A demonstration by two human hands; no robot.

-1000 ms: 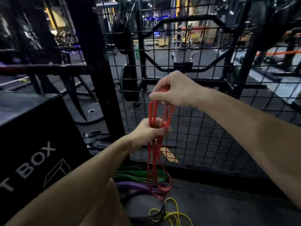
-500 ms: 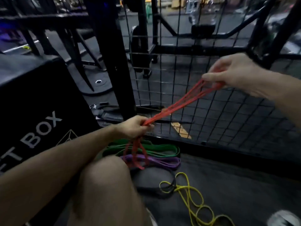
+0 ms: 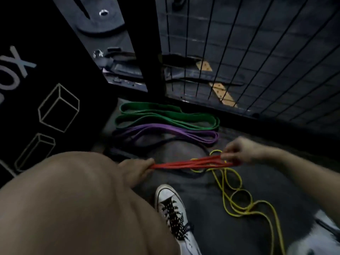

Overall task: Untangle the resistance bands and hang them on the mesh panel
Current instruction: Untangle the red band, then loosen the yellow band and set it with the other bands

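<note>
A red resistance band (image 3: 187, 164) is stretched level between my hands, low over the floor. My left hand (image 3: 137, 167) grips its left end beside my knee. My right hand (image 3: 237, 152) pinches the right end with curled fingers. Under the red band lies a thin yellow band (image 3: 233, 197) in loose tangled loops on the dark floor. A green band (image 3: 165, 115) and a purple band (image 3: 165, 130) lie folded flat beyond it, with a black band (image 3: 184, 140) looped just in front of them. The black mesh panel (image 3: 239, 52) rises at the upper right.
A black plyo box (image 3: 46, 80) with white printing stands at the left. A thick black post (image 3: 145, 48) frames the mesh panel's left side. My knee (image 3: 73, 199) fills the lower left and my white shoe (image 3: 173, 207) stands beside the yellow band.
The view has tipped down to the floor. Both hands have dropped with the red band, from up by the mesh to just above the yellow band, now stretched level.
</note>
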